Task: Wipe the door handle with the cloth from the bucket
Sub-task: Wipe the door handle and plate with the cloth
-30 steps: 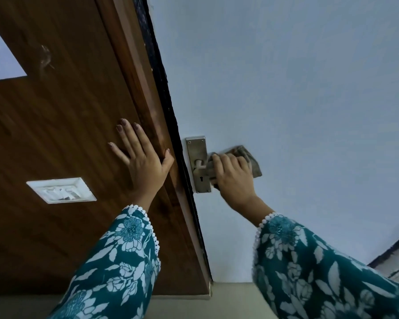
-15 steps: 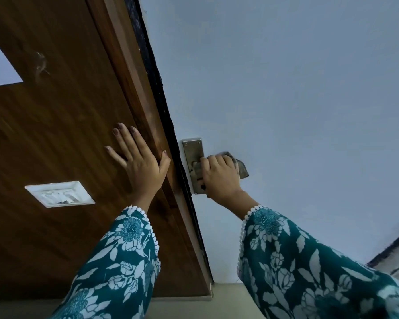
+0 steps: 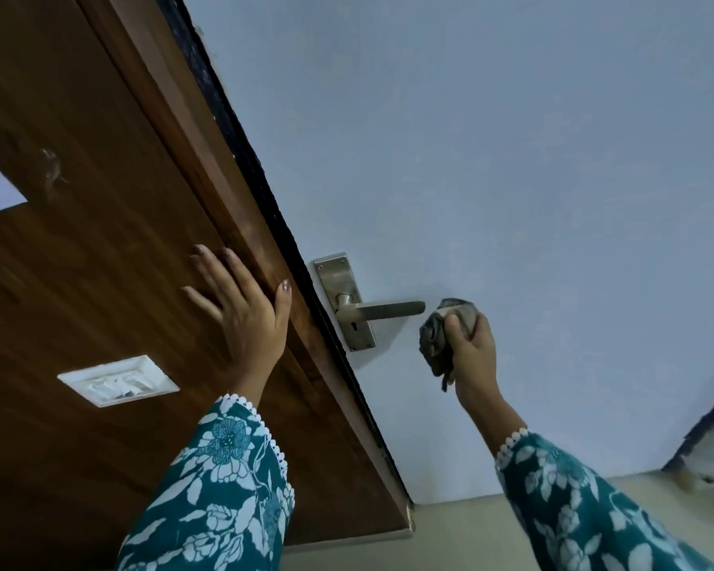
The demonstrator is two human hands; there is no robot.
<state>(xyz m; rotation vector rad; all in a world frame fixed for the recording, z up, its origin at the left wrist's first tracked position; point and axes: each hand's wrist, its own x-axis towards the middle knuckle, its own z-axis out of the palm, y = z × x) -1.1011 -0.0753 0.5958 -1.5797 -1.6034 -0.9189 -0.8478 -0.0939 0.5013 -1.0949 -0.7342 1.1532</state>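
A metal lever door handle [image 3: 382, 310] on its backplate [image 3: 339, 282] sticks out from the pale blue door [image 3: 512, 179]. My right hand [image 3: 473, 352] is closed around a bunched grey cloth [image 3: 437, 340], just right of the lever's free end and apart from it. My left hand [image 3: 244, 315] lies flat with fingers spread on the brown wooden frame [image 3: 149, 199] left of the handle. The bucket is out of view.
A white switch plate [image 3: 118, 380] is set in the wood panel at the lower left. A dark gap runs along the door edge [image 3: 264, 199]. A beige floor strip [image 3: 450, 537] shows at the bottom, and a dark-edged opening [image 3: 709, 438] at the right.
My right hand with the cloth has slid off the lever to the right, leaving the whole handle uncovered. The left hand has stayed pressed on the frame.
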